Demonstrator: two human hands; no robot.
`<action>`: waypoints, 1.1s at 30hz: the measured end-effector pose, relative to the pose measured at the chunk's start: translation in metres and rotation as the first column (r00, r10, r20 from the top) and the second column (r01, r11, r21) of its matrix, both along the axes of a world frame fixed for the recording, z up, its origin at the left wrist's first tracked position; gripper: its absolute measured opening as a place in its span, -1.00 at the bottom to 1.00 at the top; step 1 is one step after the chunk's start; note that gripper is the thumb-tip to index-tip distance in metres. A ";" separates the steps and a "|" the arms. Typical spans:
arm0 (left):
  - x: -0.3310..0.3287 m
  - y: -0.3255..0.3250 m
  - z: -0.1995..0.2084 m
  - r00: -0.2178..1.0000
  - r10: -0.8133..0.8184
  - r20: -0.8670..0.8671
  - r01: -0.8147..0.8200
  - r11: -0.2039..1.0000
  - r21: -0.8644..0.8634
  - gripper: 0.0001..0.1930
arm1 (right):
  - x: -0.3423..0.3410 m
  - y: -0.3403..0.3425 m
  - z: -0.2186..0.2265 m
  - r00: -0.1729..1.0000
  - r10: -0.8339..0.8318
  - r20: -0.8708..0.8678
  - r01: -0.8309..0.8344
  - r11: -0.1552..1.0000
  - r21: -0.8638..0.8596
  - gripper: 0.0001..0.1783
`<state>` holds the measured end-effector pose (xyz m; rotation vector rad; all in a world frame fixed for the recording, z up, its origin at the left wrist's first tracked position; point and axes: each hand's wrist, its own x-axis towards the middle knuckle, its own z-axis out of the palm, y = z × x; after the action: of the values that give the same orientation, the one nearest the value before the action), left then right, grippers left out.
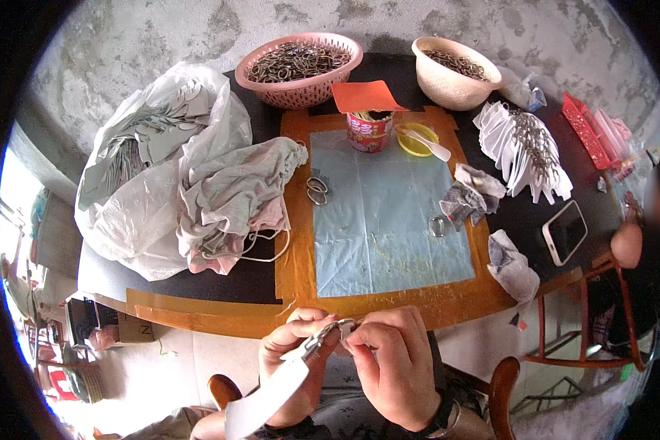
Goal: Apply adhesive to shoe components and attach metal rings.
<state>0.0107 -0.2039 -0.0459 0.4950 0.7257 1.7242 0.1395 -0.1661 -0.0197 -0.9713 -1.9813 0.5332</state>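
Observation:
Just in front of the table's near edge, my left hand (301, 352) is closed around a metal loop (320, 340) with a pale strip (268, 396) hanging from it toward my lap. The strip is wide, flat and whitish; its material cannot be told. My right hand (392, 359) pinches the strip's short end (346, 330) beside the loop, and the fingertips of both hands almost meet. Part of the loop is hidden by my fingers. On the blue sheet (389, 249) beyond lie some loose oval metal loops (317, 192) and another loop (437, 226) at the right.
Pink basket (301, 92) and cream bowl (455, 88) hold many metal loops. A plastic bag (150, 227) of grey strips and a cloth (235, 191) lie left. A red tub (369, 136), yellow lid (422, 150), finished-looking strips (502, 147), rags (510, 264) and phone (565, 233) stand right; a person (627, 242) sits beyond.

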 end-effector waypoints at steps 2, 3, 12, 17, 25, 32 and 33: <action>-0.005 -0.001 -0.006 0.995 -0.046 -0.088 0.046 0.999 0.003 -0.72 | -0.002 -0.003 -0.002 0.999 -0.038 0.002 0.038 0.999 -0.021 -0.76; -0.009 -0.001 -0.008 0.984 -0.060 -0.170 0.060 0.998 -0.004 -0.70 | -0.003 -0.004 -0.004 0.998 -0.059 -0.036 0.057 0.998 -0.040 -0.76; -0.008 -0.006 0.012 0.968 -0.148 0.203 0.187 0.964 -0.191 -0.76 | 0.000 -0.002 0.002 0.993 -0.046 -0.106 0.034 0.993 -0.113 -0.78; -0.002 -0.006 0.007 0.995 -0.099 0.006 0.099 0.975 -0.199 -0.77 | 0.002 -0.001 0.006 0.990 -0.037 -0.139 0.017 0.990 -0.140 -0.81; 0.001 -0.004 0.008 0.996 0.030 -0.079 -0.039 0.993 -0.109 -0.77 | -0.003 0.001 0.003 0.955 -0.011 -0.296 -0.020 0.994 -0.103 -0.86; 0.003 -0.007 0.006 0.936 0.045 -0.350 -0.081 0.993 -0.089 -0.79 | -0.010 -0.005 0.004 0.943 -0.064 -0.326 0.020 0.990 -0.138 -0.87; 0.001 -0.007 0.004 0.935 0.047 -0.352 -0.083 0.993 -0.089 -0.79 | -0.011 -0.005 0.004 0.947 -0.062 -0.316 0.021 0.991 -0.131 -0.87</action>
<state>0.0120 -0.2113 -0.0422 0.7240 1.0905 1.6678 0.1289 -0.1715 -0.0155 -0.9352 -1.6494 0.7511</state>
